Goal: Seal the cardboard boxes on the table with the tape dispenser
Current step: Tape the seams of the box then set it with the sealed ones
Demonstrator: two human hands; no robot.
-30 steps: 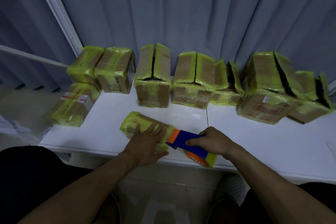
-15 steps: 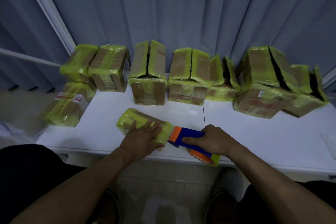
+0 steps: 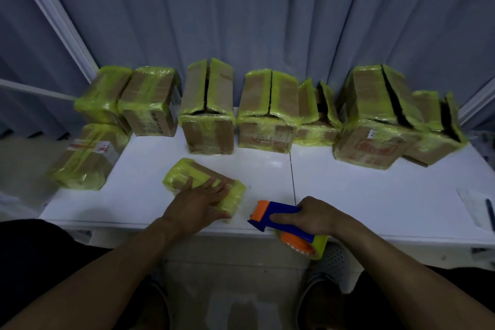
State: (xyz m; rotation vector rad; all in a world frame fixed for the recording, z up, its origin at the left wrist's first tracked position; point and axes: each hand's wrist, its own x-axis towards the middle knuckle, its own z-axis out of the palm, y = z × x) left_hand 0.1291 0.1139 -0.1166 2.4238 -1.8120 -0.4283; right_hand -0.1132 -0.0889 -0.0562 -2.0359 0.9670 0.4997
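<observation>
A small flat cardboard box (image 3: 187, 175) wrapped in yellow tape lies near the front edge of the white table (image 3: 375, 190). My left hand (image 3: 197, 202) presses flat on its near right part, fingers straight. My right hand (image 3: 316, 218) grips the blue and orange tape dispenser (image 3: 278, 218), whose yellow tape roll (image 3: 312, 246) hangs over the table's front edge. The dispenser's orange head sits a short gap right of the box, apart from it. Several larger yellow-taped boxes (image 3: 209, 112) stand in a row along the back, some with open top seams.
Three taped boxes (image 3: 88, 158) are stacked at the table's left end. A grey curtain (image 3: 241, 21) hangs behind the row. A seam (image 3: 292, 177) divides the tabletop. A thin dark object (image 3: 490, 213) lies at the far right edge. My feet show below.
The dispenser has pulled back to the right, off the small box's end, leaving a gap. My left hand stays pressed on the box.
</observation>
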